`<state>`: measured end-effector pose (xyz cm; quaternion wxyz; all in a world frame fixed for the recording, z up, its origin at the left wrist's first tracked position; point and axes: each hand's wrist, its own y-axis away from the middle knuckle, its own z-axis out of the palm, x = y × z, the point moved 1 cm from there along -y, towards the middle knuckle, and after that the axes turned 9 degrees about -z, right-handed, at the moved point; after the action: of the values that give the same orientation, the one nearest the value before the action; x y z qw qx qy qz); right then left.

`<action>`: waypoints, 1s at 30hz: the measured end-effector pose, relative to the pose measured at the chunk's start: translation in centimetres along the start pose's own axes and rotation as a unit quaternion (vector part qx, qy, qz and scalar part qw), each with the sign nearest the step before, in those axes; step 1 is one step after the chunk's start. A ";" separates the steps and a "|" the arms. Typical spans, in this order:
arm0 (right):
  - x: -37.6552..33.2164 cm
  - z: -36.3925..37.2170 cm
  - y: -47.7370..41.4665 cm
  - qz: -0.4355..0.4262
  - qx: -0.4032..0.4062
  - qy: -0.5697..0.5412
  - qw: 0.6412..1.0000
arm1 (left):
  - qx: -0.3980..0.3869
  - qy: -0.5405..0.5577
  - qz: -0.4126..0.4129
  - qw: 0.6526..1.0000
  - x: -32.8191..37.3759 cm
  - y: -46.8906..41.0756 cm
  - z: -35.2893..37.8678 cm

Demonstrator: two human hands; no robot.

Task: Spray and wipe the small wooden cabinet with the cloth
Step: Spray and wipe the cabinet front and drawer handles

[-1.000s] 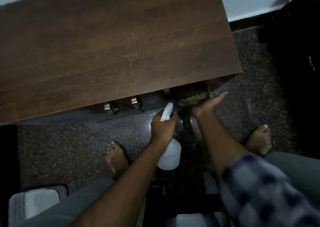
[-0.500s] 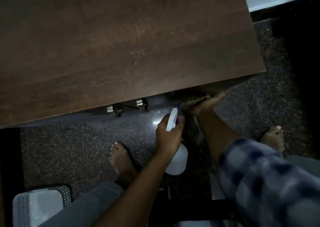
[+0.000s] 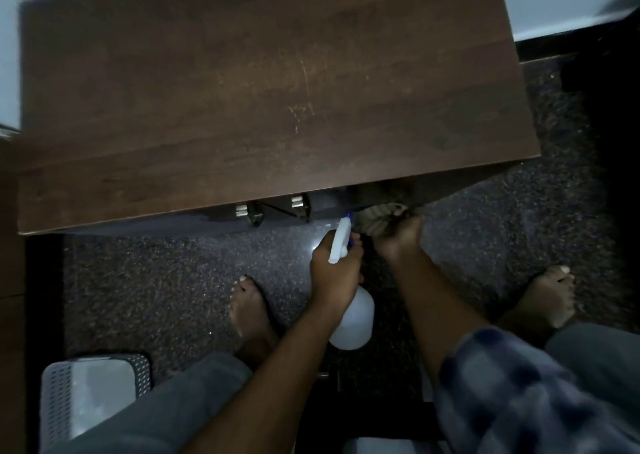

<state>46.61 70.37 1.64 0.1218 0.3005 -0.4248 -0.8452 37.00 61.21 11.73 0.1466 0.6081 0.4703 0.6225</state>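
Note:
The dark wooden cabinet (image 3: 277, 100) fills the upper half of the view, its top facing me and its front mostly hidden under the overhang. My left hand (image 3: 334, 270) grips a white spray bottle (image 3: 353, 318) by the neck, nozzle pointing at the cabinet's front. Just to the right, my right hand (image 3: 398, 237) presses a bunched brownish cloth (image 3: 379, 218) against the cabinet front, below the top's edge. Two metal handles (image 3: 270, 206) show on the front to the left of the hands.
My bare feet (image 3: 251, 311) stand on dark speckled carpet on either side of the hands. A pale perforated basket (image 3: 93, 391) sits at the lower left. A white wall lies behind the cabinet and dark furniture stands at the right edge.
My right hand went from flat and open on the cloth to curled around it, staying at the cabinet front. The view shifted so more of the cabinet top shows.

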 end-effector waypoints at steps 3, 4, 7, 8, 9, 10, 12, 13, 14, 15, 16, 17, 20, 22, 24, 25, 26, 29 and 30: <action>-0.6 -1.9 1.1 0.030 -0.027 0.041 0.998 | 0.000 0.024 -0.006 1.000 1.2 1.1 -1.0; -0.9 -2.1 2.1 0.033 -0.022 0.047 0.998 | 0.006 0.025 -0.006 1.000 1.5 1.4 -1.3; -2.1 -2.1 5.8 0.037 -0.007 0.074 0.997 | 0.033 0.014 -0.012 0.999 1.9 3.1 -2.0; -2.5 -2.2 7.0 0.037 0.003 0.080 0.996 | 0.034 0.003 -0.012 0.999 1.7 4.0 -2.2; -2.7 -2.3 8.2 0.040 0.019 0.091 0.995 | 0.032 -0.005 -0.010 0.999 1.6 4.9 -2.3; -2.9 -2.6 9.4 0.042 0.035 0.101 0.993 | 0.028 -0.009 -0.011 1.000 1.5 5.9 -2.5; -3.0 -3.2 11.2 0.041 0.046 0.122 0.991 | 0.021 -0.008 -0.021 1.000 1.0 7.6 -2.7; -2.9 -3.6 11.9 0.039 0.049 0.138 0.988 | 0.024 -0.010 -0.026 0.999 0.6 8.2 -2.8; -2.9 -3.8 12.6 0.038 0.050 0.142 0.988 | 0.032 -0.009 -0.030 0.999 0.2 8.6 -2.9; -2.9 -4.2 13.0 0.040 0.052 0.123 0.990 | 0.041 -0.014 -0.035 0.998 -0.1 9.0 -3.1; -2.9 -4.2 13.4 0.038 0.053 0.117 0.991 | 0.050 -0.017 -0.038 0.998 -0.3 9.2 -3.2; -2.9 -4.3 13.5 0.037 0.043 0.119 0.991 | 0.058 -0.016 -0.038 0.997 -0.4 9.3 -3.3; -3.0 -3.5 13.9 0.024 0.025 0.131 0.991 | 0.060 -0.017 -0.024 0.998 -0.3 9.4 -3.4; -3.3 -3.0 13.1 0.029 0.012 0.147 0.989 | 0.063 -0.013 0.002 0.998 -0.1 9.0 -3.5; -3.5 -1.6 12.9 0.020 -0.006 0.131 0.991 | 0.073 -0.001 0.012 0.997 0.2 8.3 -3.7; -3.6 -0.3 12.6 0.014 -0.025 0.101 0.994 | 0.080 0.005 0.014 0.997 0.3 7.7 -3.8; -3.9 1.4 12.6 -0.011 -0.018 0.083 0.996 | 0.084 0.008 0.015 0.996 0.3 7.2 -3.9; -2.8 5.5 9.5 -0.079 0.046 0.030 0.995 | 0.083 0.012 0.023 0.996 -0.2 5.2 -4.2; -1.8 5.8 7.4 -0.069 0.059 0.022 0.996 | 0.082 0.013 0.026 0.996 -0.5 4.6 -4.4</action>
<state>44.10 70.47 10.89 0.0543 0.3542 -0.4494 -0.8183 34.94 56.62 15.75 0.0737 0.6224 0.5056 0.5929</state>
